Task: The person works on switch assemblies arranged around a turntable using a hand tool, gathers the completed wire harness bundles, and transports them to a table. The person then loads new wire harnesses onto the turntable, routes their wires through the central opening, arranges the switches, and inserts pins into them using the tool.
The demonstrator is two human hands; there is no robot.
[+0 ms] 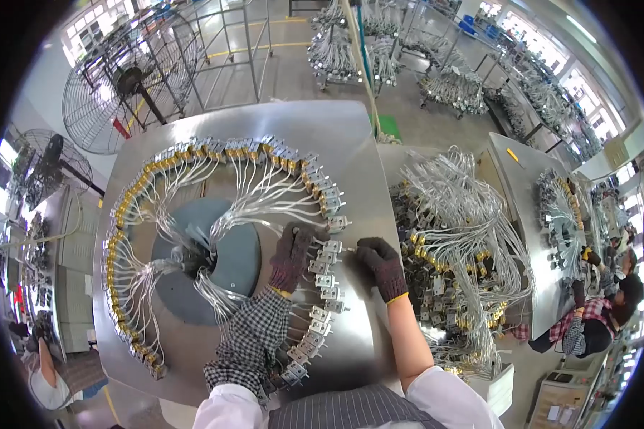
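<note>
Small metal parts with short shafts (328,281) and thin silvery wires lie in a large ring on a steel table (365,193). On the ring's right side is a metal part (329,247) that sits between my hands. My left hand (293,256), in a dark knit glove, is closed at its inner side, over the wires; what its fingers grip is hidden. From the outer side my right hand (381,266), gloved too, pinches at the shaft end of that part. The wires (265,207) run in bundles to a dark grey disc (166,250) in the middle.
A heap of similar wired parts (465,236) stands to the right of the table. Large fans (129,82) are at the left and racks of hanging wires (451,89) behind. A co-worker in a checked sleeve (576,325) handles parts at another table, far right.
</note>
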